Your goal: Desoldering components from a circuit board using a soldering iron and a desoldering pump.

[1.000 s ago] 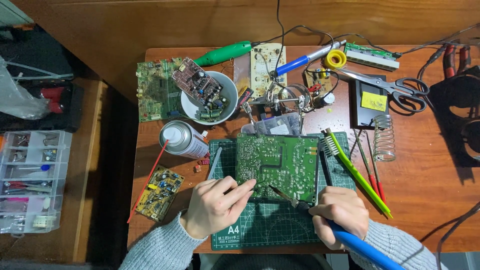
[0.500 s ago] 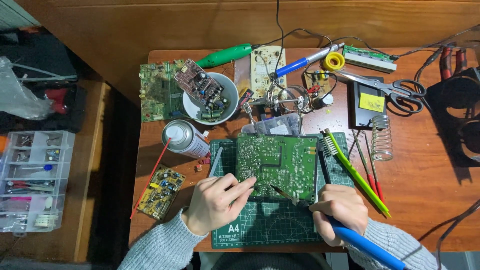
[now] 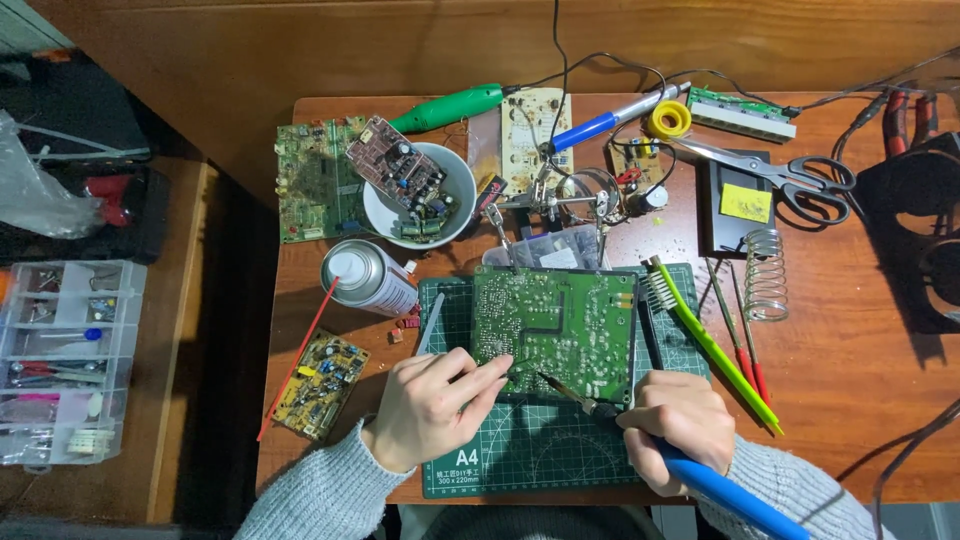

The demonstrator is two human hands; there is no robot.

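Right hand (image 3: pixel 676 425) fisted round blue-handled soldering iron (image 3: pixel 640 435), tip on green rectangular circuit board (image 3: pixel 555 325), left hand (image 3: pixel 432 405) pinching thin solder wire (image 3: pixel 510 368) beside it, dark green cutting mat (image 3: pixel 530 450) underneath

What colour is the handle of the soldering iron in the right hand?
Blue. The soldering iron handle shows clearly in the head view, gripped by the right hand.

My right hand (image 3: pixel 678 425) grips the blue-handled soldering iron (image 3: pixel 640 432), tip on the lower edge of the green circuit board (image 3: pixel 555 325). My left hand (image 3: pixel 432 405) pinches a thin solder wire (image 3: pixel 512 368) near that tip. Board lies on the green cutting mat (image 3: pixel 520 450). Spray can (image 3: pixel 368 277) on its side, left of the mat.
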